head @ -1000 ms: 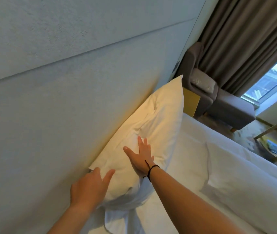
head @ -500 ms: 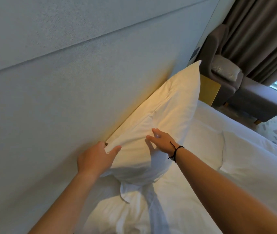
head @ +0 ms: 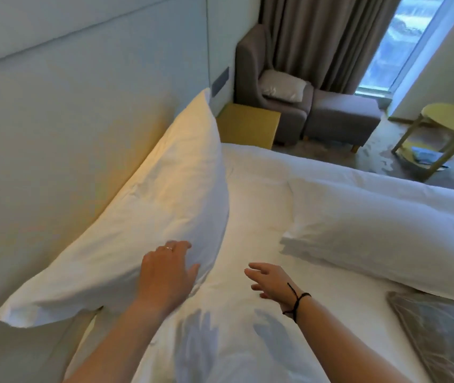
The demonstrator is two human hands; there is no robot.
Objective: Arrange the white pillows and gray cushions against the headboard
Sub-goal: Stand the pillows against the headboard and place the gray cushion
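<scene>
A long white pillow (head: 148, 217) leans upright against the padded headboard (head: 54, 120) at the left. My left hand (head: 166, 275) rests flat on the pillow's lower front face, fingers spread, gripping nothing. My right hand (head: 271, 280) hovers open above the white sheet (head: 248, 217), clear of the pillow, with a black cord on its wrist. A second white pillow (head: 380, 230) lies flat on the bed at the right. The corner of a gray cushion (head: 441, 335) shows at the lower right.
A yellow bedside cube (head: 248, 125) stands beyond the bed's far edge. Behind it are a gray armchair (head: 270, 78) with a pale cushion, a gray footstool (head: 341, 117), curtains and a window. A round yellow side table (head: 446, 125) stands on the floor at right.
My right hand has come off the pillow and now hovers over the sheet. My left hand has moved from the pillow's near end onto its front. The view has swung right, showing the second pillow and cushion.
</scene>
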